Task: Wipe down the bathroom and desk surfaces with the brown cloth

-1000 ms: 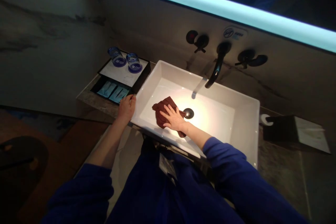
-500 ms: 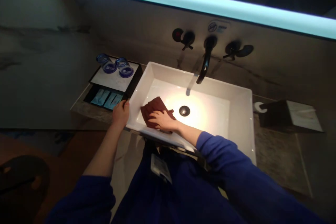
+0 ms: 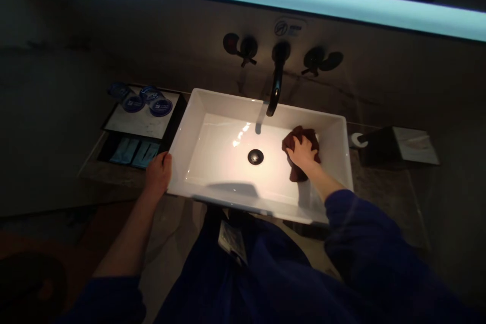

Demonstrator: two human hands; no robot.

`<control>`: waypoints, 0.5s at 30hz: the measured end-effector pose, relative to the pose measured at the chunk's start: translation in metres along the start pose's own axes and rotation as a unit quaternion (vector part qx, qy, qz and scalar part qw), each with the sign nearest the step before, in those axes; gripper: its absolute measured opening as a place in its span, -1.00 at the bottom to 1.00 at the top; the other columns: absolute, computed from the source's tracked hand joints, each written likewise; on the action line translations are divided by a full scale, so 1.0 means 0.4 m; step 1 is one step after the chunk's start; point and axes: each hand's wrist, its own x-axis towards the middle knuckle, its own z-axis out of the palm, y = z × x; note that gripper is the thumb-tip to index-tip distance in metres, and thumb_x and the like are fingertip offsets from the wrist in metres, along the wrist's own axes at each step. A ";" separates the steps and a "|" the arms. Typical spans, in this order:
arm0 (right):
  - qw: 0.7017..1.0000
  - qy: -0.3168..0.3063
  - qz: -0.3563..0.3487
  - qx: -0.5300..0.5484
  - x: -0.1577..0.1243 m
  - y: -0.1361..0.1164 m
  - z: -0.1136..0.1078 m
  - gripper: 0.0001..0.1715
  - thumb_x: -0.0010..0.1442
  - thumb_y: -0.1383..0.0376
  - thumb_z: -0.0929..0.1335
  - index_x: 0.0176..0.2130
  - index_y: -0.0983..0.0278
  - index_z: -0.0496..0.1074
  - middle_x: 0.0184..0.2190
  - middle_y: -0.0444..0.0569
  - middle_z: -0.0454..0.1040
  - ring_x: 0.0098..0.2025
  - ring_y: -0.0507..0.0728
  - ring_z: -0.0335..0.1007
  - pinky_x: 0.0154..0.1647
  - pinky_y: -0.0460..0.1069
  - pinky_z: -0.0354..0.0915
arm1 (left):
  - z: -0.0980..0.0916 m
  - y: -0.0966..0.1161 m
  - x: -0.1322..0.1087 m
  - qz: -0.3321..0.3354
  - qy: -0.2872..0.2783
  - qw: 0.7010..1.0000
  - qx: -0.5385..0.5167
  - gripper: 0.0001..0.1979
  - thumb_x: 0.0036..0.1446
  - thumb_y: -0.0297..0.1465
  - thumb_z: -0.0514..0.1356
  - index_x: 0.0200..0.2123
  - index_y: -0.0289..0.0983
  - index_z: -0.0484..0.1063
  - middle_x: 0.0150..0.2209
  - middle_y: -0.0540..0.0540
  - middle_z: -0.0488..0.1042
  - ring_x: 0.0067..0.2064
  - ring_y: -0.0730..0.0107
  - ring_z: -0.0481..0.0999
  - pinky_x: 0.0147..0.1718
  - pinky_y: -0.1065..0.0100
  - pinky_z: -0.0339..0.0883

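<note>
A white rectangular sink [image 3: 220, 152] with a dark round drain [image 3: 255, 157] fills the middle of the view. My right hand [image 3: 304, 153] presses with spread fingers on a crumpled dark red cloth [image 3: 299, 173] on the right part of the basin floor. At the sink's left outer edge, my left hand [image 3: 158, 174] rests against the rim, its fingers bent around it and partly hidden. A black curved faucet [image 3: 276, 86] reaches over the back of the basin.
Left of the sink stands a tray box with two glasses on blue discs [image 3: 160, 107] and pale packets [image 3: 129, 152] below. Black tap handles [image 3: 248, 49] are on the wall. A tissue box [image 3: 413, 146] and a paper roll [image 3: 359, 140] are at the right.
My right hand and the cloth have moved from the left part of the basin to the right part. My left hand stays at the left rim. The view has shifted and darkened.
</note>
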 end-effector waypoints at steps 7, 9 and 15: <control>0.967 -0.036 -0.250 -0.008 -0.076 -0.137 0.024 -0.32 0.25 0.17 0.18 0.31 0.25 0.04 0.36 0.17 -0.15 0.34 0.38 -0.22 0.17 0.43 -0.01 | -0.003 -0.005 -0.015 -0.013 0.011 1.000 -0.003 -0.49 0.15 -0.18 -0.16 -0.13 -0.37 0.44 -0.10 -0.34 0.49 0.01 -0.02 0.43 0.03 0.02 0.29; 0.955 -0.043 -0.291 -0.032 -0.118 -0.079 0.026 -0.34 0.25 0.20 0.17 0.30 0.28 0.07 0.35 0.16 -0.11 0.33 0.34 -0.16 0.18 0.37 0.04 | -0.004 -0.006 -0.020 -0.011 0.013 1.000 -0.003 -0.45 0.15 -0.17 -0.17 -0.11 -0.39 0.44 -0.09 -0.34 0.49 0.01 -0.01 0.42 0.05 0.04 0.28; 0.953 -0.003 -0.286 -0.096 -0.067 0.018 0.021 -0.36 0.26 0.16 0.19 0.28 0.22 0.12 0.33 0.23 -0.08 0.31 0.39 -0.13 0.14 0.36 0.07 | -0.002 -0.001 -0.011 -0.009 0.016 0.999 -0.029 -0.39 0.14 -0.11 -0.19 -0.07 -0.41 0.42 -0.07 -0.33 0.48 0.03 0.05 0.42 0.08 0.09 0.25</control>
